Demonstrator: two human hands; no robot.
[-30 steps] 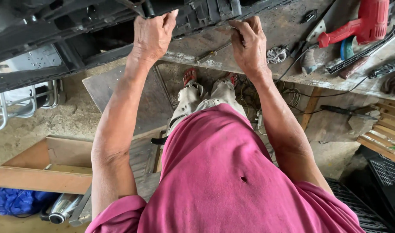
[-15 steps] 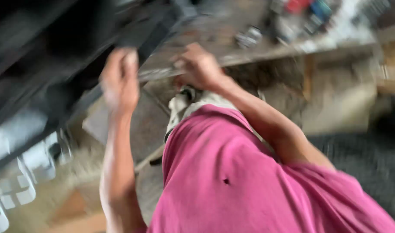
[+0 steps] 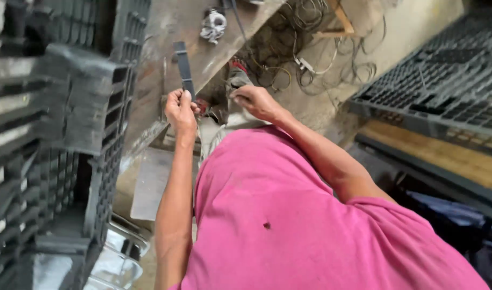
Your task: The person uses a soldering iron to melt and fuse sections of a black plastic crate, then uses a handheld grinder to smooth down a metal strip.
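While your left hand is gripping the flat dark strip at frame centre-left, fist closed, your right hand is curling beside it; contents can't tell.

Head-worn view, tilted steeply down — close over own torso, single camera

both arms stretched forward, hands closed

the left hand is curled into a fist, thumb up along the top, its bare forearm running straight from the lower frame. the right hand sits just beside it at about the same height, fingers bent loosely inward, wrist slightly cocked, the arm bent at the elbow below a pink sleeve.
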